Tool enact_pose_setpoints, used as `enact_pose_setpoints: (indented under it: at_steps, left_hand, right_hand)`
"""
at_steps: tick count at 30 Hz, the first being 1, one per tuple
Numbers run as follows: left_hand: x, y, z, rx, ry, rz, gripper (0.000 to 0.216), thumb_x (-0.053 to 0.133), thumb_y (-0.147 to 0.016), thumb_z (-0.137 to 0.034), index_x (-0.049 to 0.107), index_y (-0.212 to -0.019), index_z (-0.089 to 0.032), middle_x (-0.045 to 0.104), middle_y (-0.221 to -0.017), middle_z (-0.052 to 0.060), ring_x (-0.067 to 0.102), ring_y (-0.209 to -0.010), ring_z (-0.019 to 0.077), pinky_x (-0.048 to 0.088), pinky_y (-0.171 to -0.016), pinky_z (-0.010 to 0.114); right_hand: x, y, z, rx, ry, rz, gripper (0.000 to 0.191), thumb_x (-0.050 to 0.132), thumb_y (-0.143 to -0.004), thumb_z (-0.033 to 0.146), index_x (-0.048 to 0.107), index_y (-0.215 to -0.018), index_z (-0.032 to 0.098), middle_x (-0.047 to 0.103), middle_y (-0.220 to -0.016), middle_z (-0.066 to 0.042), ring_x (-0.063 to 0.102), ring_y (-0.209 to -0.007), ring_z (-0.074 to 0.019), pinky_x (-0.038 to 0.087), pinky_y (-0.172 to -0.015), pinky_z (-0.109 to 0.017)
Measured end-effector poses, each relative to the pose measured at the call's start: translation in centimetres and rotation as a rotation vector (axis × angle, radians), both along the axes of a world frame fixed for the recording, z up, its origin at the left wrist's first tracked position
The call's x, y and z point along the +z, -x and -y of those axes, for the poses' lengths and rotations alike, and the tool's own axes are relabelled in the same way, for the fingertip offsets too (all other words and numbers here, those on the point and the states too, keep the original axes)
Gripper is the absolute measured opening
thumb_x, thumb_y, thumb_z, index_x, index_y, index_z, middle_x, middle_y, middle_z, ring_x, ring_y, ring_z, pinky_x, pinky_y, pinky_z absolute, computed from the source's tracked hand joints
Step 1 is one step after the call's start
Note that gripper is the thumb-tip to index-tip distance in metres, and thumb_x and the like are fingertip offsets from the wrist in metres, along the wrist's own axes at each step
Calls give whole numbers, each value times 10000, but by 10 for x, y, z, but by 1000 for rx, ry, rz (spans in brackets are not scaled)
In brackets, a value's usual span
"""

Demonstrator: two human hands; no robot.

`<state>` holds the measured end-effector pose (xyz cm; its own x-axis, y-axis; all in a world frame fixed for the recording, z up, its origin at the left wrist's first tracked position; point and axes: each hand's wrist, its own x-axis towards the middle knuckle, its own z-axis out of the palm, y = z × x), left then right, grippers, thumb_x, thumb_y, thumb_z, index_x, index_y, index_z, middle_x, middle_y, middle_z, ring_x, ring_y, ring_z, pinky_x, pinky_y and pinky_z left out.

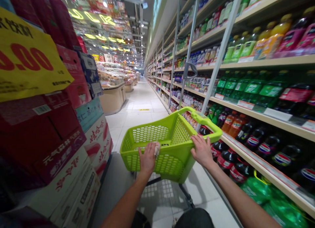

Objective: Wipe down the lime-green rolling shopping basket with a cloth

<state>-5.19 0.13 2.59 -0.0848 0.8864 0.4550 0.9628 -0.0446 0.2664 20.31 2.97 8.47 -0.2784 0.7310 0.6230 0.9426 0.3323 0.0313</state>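
In front of me stands a lime-green plastic shopping cart (169, 162), turned sideways, its handle to the right. My left hand (147, 157) lies over the cart's near side rim. A crumpled whitish cloth or tissue (157, 150) is pressed between that hand and the rim. Closer to the handle, my right hand (203, 151) has its fingers hooked over the rim at the cart's corner. The basket's visible inside shows a small dark-and-white label on the floor; part of it is hidden behind the near wall.
Drink shelves (268, 118) with several rows of bottles line the right, a ladder (185, 67) leaning there. Stacked drink cartons (95, 139) and a yellow price sign (31, 57) crowd the left. A tiled aisle (142, 96) runs ahead past round display counters (113, 98).
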Motion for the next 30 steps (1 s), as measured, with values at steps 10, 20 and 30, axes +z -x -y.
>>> enact_pose_setpoints:
  at_steps: [10, 20, 30]
  left_hand:
    - [-10, 72, 11, 222, -14, 67, 428, 357, -817, -155, 440, -1232, -218, 453, -1310, 88, 398, -1210, 232, 108, -1038, 569]
    - [1, -5, 2, -99, 34, 23, 547, 302, -770, -47, 384, -1273, -246, 394, -1357, 44, 335, -1257, 195, 99, -1046, 550]
    - [-13, 72, 8, 303, -53, 255, 447, 372, -786, -141, 426, -1229, -170, 445, -1312, 121, 386, -1212, 251, 125, -1017, 587]
  right_hand:
    - [0, -3, 0, 10, 16, -13, 464, 423, -695, 171, 510, -1150, 141, 541, -1204, -80, 383, -1180, -247, 101, -1032, -534]
    - [0, -2, 0, -2, 19, 1, 456, 418, -697, 176, 508, -1143, 138, 543, -1199, -86, 382, -1180, -245, 111, -1022, -537]
    - [-2, 1, -1, -17, 19, -13, 456, 424, -700, 187, 507, -1146, 139, 541, -1200, -85, 383, -1177, -251, 94, -1027, -533]
